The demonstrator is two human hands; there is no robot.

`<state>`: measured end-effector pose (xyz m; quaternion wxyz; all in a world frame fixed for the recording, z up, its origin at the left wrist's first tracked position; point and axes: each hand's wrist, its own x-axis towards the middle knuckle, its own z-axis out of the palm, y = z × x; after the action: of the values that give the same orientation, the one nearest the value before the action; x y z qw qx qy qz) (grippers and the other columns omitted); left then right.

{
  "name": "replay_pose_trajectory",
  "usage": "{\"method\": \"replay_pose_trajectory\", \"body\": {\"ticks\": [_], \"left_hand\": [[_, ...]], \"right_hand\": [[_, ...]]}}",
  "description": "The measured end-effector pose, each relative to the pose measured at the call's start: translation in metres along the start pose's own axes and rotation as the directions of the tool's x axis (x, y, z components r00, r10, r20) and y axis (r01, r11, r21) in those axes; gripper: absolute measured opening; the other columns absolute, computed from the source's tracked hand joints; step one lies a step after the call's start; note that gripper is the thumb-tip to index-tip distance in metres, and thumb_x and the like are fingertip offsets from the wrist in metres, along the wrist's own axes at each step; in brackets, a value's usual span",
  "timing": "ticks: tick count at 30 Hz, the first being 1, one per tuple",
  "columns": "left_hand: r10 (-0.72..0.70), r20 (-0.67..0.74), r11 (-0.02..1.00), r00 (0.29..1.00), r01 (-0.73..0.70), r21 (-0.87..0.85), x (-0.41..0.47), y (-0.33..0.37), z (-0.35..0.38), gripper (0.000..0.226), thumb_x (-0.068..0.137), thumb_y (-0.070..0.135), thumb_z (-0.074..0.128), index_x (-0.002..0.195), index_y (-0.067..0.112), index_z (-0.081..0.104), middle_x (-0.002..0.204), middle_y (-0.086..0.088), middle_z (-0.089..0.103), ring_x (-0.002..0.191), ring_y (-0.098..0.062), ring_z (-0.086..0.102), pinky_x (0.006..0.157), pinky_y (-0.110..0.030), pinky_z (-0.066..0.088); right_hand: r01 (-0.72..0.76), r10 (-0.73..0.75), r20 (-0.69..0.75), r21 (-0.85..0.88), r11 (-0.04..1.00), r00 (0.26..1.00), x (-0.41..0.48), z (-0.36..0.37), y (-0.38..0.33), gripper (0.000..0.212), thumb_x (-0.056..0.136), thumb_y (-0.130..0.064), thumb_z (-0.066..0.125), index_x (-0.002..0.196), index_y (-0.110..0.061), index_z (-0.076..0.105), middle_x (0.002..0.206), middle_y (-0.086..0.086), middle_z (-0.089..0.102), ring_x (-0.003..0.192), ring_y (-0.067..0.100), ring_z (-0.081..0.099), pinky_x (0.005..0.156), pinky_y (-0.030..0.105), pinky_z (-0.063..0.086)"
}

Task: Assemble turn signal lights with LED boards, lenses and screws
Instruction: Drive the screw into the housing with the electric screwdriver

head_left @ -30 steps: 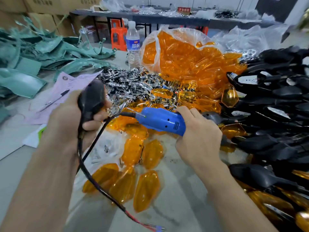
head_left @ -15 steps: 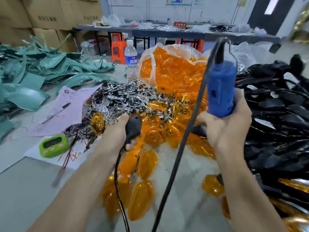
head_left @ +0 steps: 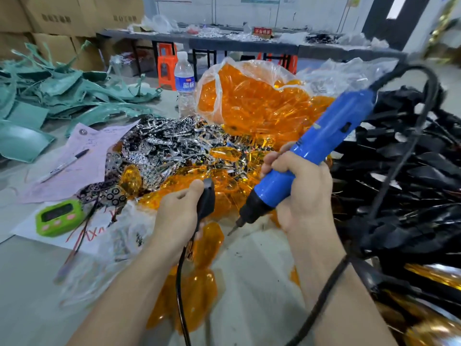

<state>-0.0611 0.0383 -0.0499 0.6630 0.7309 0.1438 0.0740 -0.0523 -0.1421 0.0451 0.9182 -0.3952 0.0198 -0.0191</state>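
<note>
Both hands are working low over the bench (head_left: 249,290). The left hand (head_left: 178,217) is gripping 1 black housing (head_left: 207,199), with its fingers curling round the shell and its thumb lying along the top. A black wire (head_left: 177,293) is hanging from the housing down past the wrist. The right hand (head_left: 305,193) is clenching round a blue screwdriver (head_left: 321,148). The tool is tilting, its top leaning up to the right and its bit (head_left: 233,229) pointing down to the left. The bit is sitting just right of the housing, apart from it, with the tip close to the bench; whether it is touching, I cannot tell. A cord (head_left: 323,298) is looping out of the tool's top and running down across the right forearm.

At the far left, green panels (head_left: 62,96) are lying in a jumble. Next, 1 pen (head_left: 64,164) is resting on a pink sheet (head_left: 94,151), and a green timer (head_left: 58,217) is sitting in front of it on white paper. Chrome reflectors (head_left: 169,146) are piling up behind the left hand. Behind them 1 bottle (head_left: 184,88) is standing upright, just beside a clear bag (head_left: 254,103) bulging with orange lenses. Loose lenses (head_left: 209,243) are lying on the bench under and around the left hand. At the right, black parts (head_left: 411,196) are heaping up along the bench edge.
</note>
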Motion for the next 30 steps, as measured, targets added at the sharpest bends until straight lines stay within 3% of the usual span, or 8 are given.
{"method": "replay_pose_trajectory", "body": {"ticks": [5, 7, 9, 11, 15, 22, 26, 30], "left_hand": [[0.094, -0.039, 0.992, 0.995, -0.091, 0.085, -0.001, -0.004, -0.004, 0.055, 0.104, 0.05, 0.052, 0.079, 0.003, 0.067, 0.057, -0.024, 0.054, 0.036, -0.025, 0.048, 0.035, -0.029, 0.034], [0.123, -0.019, 0.986, 0.992, -0.12, 0.115, -0.004, -0.004, -0.002, 0.05, 0.104, 0.047, 0.051, 0.074, 0.012, 0.07, 0.061, -0.032, 0.056, 0.037, -0.027, 0.05, 0.036, -0.029, 0.036], [0.137, -0.007, 0.982, 0.991, -0.135, 0.132, -0.006, -0.004, 0.001, 0.05, 0.104, 0.046, 0.051, 0.075, 0.01, 0.07, 0.063, -0.033, 0.057, 0.035, -0.028, 0.051, 0.035, -0.028, 0.035], [0.141, 0.006, 0.979, 0.99, -0.14, 0.148, -0.006, -0.006, 0.003, 0.05, 0.105, 0.045, 0.051, 0.081, 0.005, 0.07, 0.058, -0.03, 0.056, 0.033, -0.027, 0.05, 0.035, -0.028, 0.035], [0.126, 0.023, 0.98, 0.992, -0.128, 0.149, -0.009, -0.006, 0.008, 0.046, 0.104, 0.046, 0.052, 0.075, 0.016, 0.07, 0.054, -0.023, 0.056, 0.033, -0.028, 0.05, 0.035, -0.028, 0.034], [0.102, 0.035, 0.982, 0.994, -0.106, 0.158, -0.016, -0.007, 0.017, 0.044, 0.103, 0.047, 0.053, 0.07, 0.023, 0.073, 0.048, -0.009, 0.057, 0.032, -0.026, 0.052, 0.034, -0.025, 0.034], [0.075, 0.024, 0.984, 0.997, -0.078, 0.161, -0.017, -0.006, 0.017, 0.048, 0.102, 0.048, 0.055, 0.069, 0.016, 0.071, 0.049, -0.014, 0.056, 0.033, -0.026, 0.051, 0.035, -0.026, 0.037], [0.11, -0.015, 0.975, 0.994, -0.104, 0.195, -0.02, -0.006, 0.019, 0.053, 0.101, 0.049, 0.056, 0.069, 0.01, 0.069, 0.052, -0.022, 0.058, 0.032, -0.027, 0.055, 0.04, -0.035, 0.042]], "right_hand": [[0.051, -0.048, -0.018, 0.217, 0.975, 0.999, 0.007, -0.029, 0.031, 0.024, 0.061, 0.003, 0.054, 0.082, -0.01, 0.05, 0.073, 0.009, 0.057, 0.062, 0.024, 0.057, 0.066, 0.034, 0.054], [0.04, -0.026, -0.046, 0.341, 0.939, 0.999, 0.01, -0.036, 0.03, 0.026, 0.063, 0.003, 0.054, 0.085, -0.011, 0.051, 0.075, 0.006, 0.058, 0.062, 0.021, 0.058, 0.067, 0.032, 0.056], [0.087, -0.057, -0.088, 0.384, 0.919, 0.994, 0.011, -0.045, 0.027, 0.026, 0.07, 0.004, 0.051, 0.092, -0.011, 0.051, 0.075, 0.003, 0.057, 0.063, 0.019, 0.057, 0.068, 0.032, 0.055], [0.139, -0.092, -0.136, 0.394, 0.908, 0.986, 0.013, -0.049, 0.023, 0.026, 0.077, 0.006, 0.046, 0.095, -0.011, 0.051, 0.075, 0.002, 0.057, 0.064, 0.019, 0.057, 0.069, 0.031, 0.054], [0.202, -0.141, -0.166, 0.452, 0.869, 0.976, 0.013, -0.053, 0.018, 0.024, 0.079, 0.007, 0.048, 0.094, -0.012, 0.05, 0.075, 0.002, 0.06, 0.064, 0.019, 0.059, 0.069, 0.033, 0.055], [0.231, -0.187, -0.145, 0.41, 0.882, 0.972, 0.013, -0.055, 0.024, 0.033, 0.072, 0.005, 0.054, 0.098, -0.012, 0.045, 0.077, 0.003, 0.058, 0.066, 0.019, 0.058, 0.075, 0.035, 0.056], [0.239, -0.205, -0.128, 0.387, 0.89, 0.97, 0.013, -0.055, 0.026, 0.032, 0.068, 0.006, 0.054, 0.092, -0.013, 0.045, 0.072, 0.002, 0.059, 0.065, 0.018, 0.059, 0.072, 0.035, 0.055], [0.268, -0.249, -0.101, 0.298, 0.916, 0.963, 0.008, -0.05, 0.029, 0.033, 0.069, 0.007, 0.054, 0.093, -0.015, 0.047, 0.073, 0.002, 0.059, 0.069, 0.019, 0.059, 0.081, 0.038, 0.053]]}}
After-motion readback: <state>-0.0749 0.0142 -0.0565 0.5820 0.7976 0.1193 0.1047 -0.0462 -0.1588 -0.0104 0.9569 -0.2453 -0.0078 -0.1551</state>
